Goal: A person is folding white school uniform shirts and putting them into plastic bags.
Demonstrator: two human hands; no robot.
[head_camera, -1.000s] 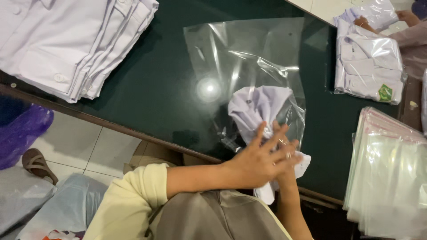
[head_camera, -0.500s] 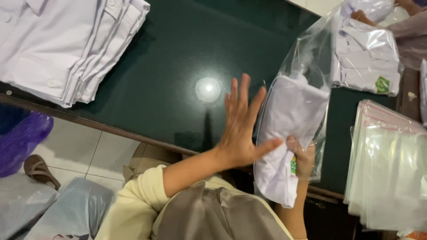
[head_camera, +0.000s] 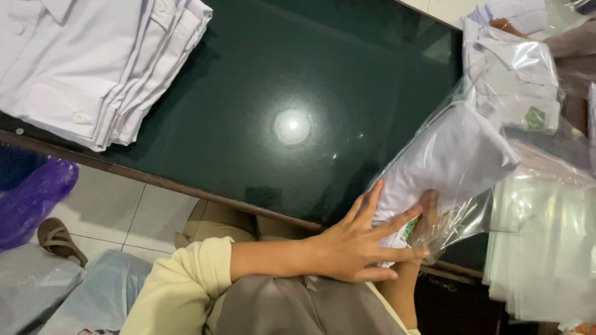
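Here the left hand [head_camera: 357,245] lies flat, fingers spread, on a folded white shirt [head_camera: 447,161] inside a clear plastic bag [head_camera: 462,220] at the near edge of the dark worktop [head_camera: 279,74]. The right hand [head_camera: 425,214] grips shirt and bag from beneath. Open worktop stretches leftward to stacked shirts [head_camera: 87,56]; a pile of empty bags [head_camera: 546,248] crowds the right.

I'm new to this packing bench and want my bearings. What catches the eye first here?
The left hand lies spread over a folded white shirt in a clear plastic bag at the near table edge, with the right hand under it. A stack of folded white shirts sits top left, and a lamp glare shines on the dark green table.
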